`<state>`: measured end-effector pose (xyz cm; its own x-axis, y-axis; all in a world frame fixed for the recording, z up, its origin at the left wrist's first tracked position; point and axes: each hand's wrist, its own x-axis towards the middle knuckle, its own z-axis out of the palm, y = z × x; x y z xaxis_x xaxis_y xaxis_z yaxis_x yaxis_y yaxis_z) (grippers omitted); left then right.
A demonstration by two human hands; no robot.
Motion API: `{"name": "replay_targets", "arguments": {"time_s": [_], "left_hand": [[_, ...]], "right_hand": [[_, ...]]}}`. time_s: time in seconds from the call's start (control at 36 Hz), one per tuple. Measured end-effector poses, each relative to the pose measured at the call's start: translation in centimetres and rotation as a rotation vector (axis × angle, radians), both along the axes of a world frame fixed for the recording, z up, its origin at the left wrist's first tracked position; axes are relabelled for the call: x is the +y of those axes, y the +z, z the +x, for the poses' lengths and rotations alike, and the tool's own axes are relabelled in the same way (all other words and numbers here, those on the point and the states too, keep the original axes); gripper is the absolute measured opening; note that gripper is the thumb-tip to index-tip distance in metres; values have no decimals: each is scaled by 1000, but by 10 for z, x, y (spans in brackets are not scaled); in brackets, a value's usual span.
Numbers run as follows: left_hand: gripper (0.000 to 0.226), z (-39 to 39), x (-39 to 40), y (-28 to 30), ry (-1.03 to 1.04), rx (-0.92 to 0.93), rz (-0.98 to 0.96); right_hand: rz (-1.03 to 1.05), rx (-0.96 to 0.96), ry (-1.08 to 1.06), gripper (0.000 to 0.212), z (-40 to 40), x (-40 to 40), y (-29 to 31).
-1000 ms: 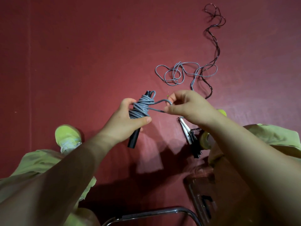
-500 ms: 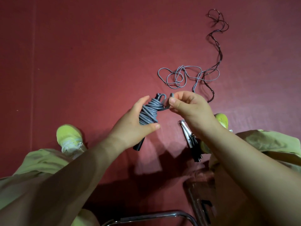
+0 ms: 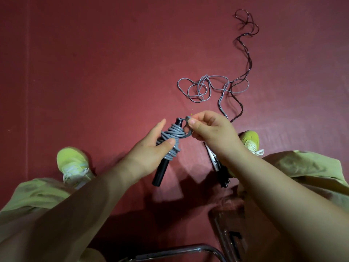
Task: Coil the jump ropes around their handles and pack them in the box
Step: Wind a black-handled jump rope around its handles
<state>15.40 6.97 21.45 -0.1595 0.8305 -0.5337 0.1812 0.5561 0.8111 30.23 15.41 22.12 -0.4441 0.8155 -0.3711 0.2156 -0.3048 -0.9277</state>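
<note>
The left hand (image 3: 151, 150) grips a black handle (image 3: 160, 173) wound with grey rope (image 3: 171, 137), thumb pressed on the near side of the coil and fingers stretched along its far side. The handle tilts, its bare lower end sticking out near and left below the palm, its top end pointing far and right. The coil sits in the upper half of the handle, right in the hold, and spills a little below the thumb.

The right hand (image 3: 211, 133) is just right of the coil's top. Its thumb and forefinger pinch the short free end of the grey rope, which loops from the top of the handle to the fingertips; the other fingers are curled.

On the red floor (image 3: 94, 72) farther out lies a loose grey rope (image 3: 204, 87) in tangled loops, crossed by a dark rope (image 3: 245, 52) that runs away to the far right. Both trail back toward more handles (image 3: 217, 167) lying on the floor under the right wrist, partly hidden.

A yellow-green shoe (image 3: 72, 163) stands left, another (image 3: 249, 140) right. A chrome bar (image 3: 170, 251) crosses the near edge.
</note>
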Motion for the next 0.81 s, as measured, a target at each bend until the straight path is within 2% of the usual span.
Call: {"name": "replay_targets", "arguments": {"time_s": [0.11,0.22,0.28,0.36,0.53,0.67,0.81], "left_hand": [[67,-3,0,-6,89,-166,-89],[32,-4,-1,-4,128,-471,-126],[25,-5,-1,-3,142,-502,-123],[27,-4,-1,-4,138,-521,-114],[32,0,-5,-5,55,-452,-131],[38,0,-5,-7,1,-361,-71],[69,1,-8,-10,-111,-173,7]], "right_hand": [[-25,-66,16,24,0,-2,0],[-94,-85,-5,26,-1,-1,4],[-128,-98,-21,25,-1,-1,5],[-183,-124,-31,24,0,-1,3],[-324,-162,47,20,1,4,5],[-285,-190,147,21,4,6,7],[-290,-216,185,25,4,4,2]]}}
